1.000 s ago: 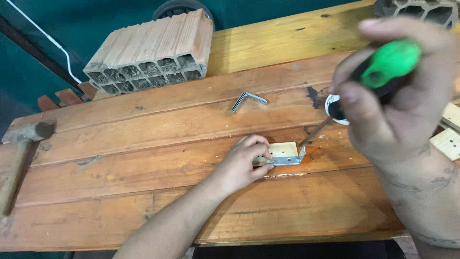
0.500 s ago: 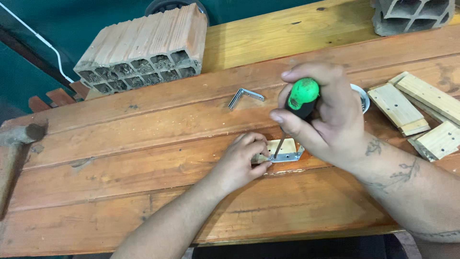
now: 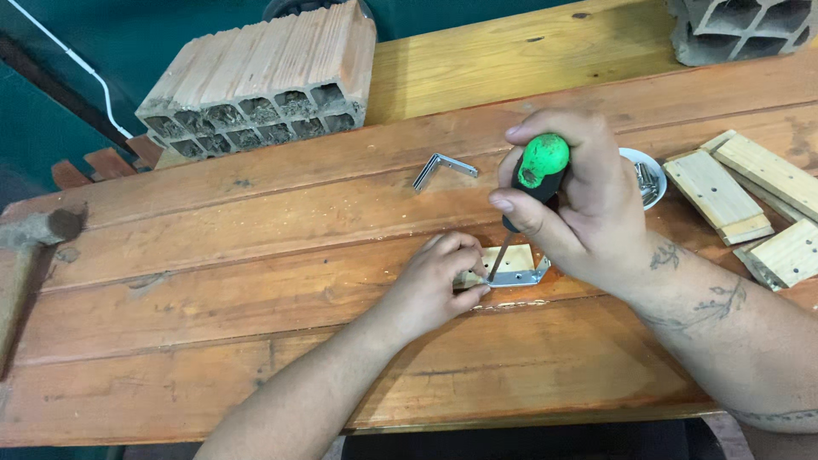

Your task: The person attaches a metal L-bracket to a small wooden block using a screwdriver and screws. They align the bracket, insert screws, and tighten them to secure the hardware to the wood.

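Note:
My right hand (image 3: 578,204) grips a screwdriver (image 3: 533,175) with a green and black handle, held almost upright. Its thin shaft runs down to a small pale wood block (image 3: 511,259) with a metal angle bracket (image 3: 521,277) along its near side, in the middle of the wooden table (image 3: 256,341). My left hand (image 3: 434,281) pinches the left end of the block and bracket, fingertips right beside the screwdriver tip. Whether a screw sits under the tip is hidden by the fingers.
A loose metal angle bracket (image 3: 443,167) lies behind the hands. A small white dish of screws (image 3: 648,175) sits right of my right hand. Several wood offcuts (image 3: 741,196) lie at the right. Hollow bricks (image 3: 264,77) stand at the back left, a hammer (image 3: 34,234) at far left.
My right hand has come down and left with the screwdriver, from raised near the camera to upright over the block. My left hand has kept its hold on the block.

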